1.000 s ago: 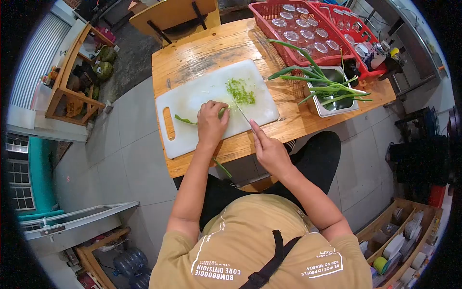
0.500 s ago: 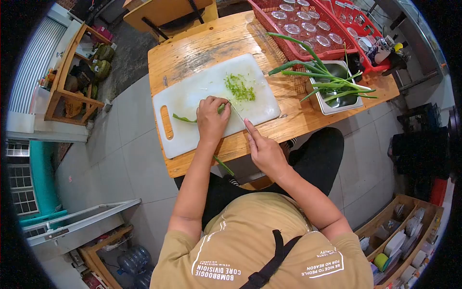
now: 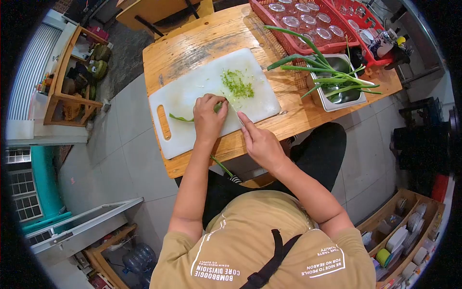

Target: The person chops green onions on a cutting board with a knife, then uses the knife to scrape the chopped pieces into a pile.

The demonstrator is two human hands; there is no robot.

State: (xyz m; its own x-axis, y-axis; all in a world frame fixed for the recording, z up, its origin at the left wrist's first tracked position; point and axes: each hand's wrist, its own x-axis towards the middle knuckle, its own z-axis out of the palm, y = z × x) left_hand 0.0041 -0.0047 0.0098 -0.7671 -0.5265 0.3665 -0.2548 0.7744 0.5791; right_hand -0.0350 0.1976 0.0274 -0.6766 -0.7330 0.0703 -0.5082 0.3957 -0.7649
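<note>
My left hand (image 3: 210, 117) is closed on green onion leaves (image 3: 180, 118) and presses them on a white cutting board (image 3: 185, 91). One leaf end lies to the left on the board, and another green stalk (image 3: 222, 166) hangs past the table edge under my wrist. My right hand (image 3: 260, 144) grips a knife (image 3: 234, 106), its blade at the cut end beside my left fingertips. The knife's handle is mostly hidden in my palm. Chopped green onion (image 3: 237, 84) lies in a loose pile just beyond the blade.
On the wooden table (image 3: 192, 41), a metal container (image 3: 332, 103) at the right holds whole green onions (image 3: 327, 70). Behind it stand a red crate (image 3: 269, 29) of upturned glasses and another red basket (image 3: 380, 61) with cups. A wooden chair (image 3: 144, 14) is at the far side.
The view has shifted slightly, moving the board a little up and left in the picture. Both hands keep their grips, with the knife still at the onion's cut end.
</note>
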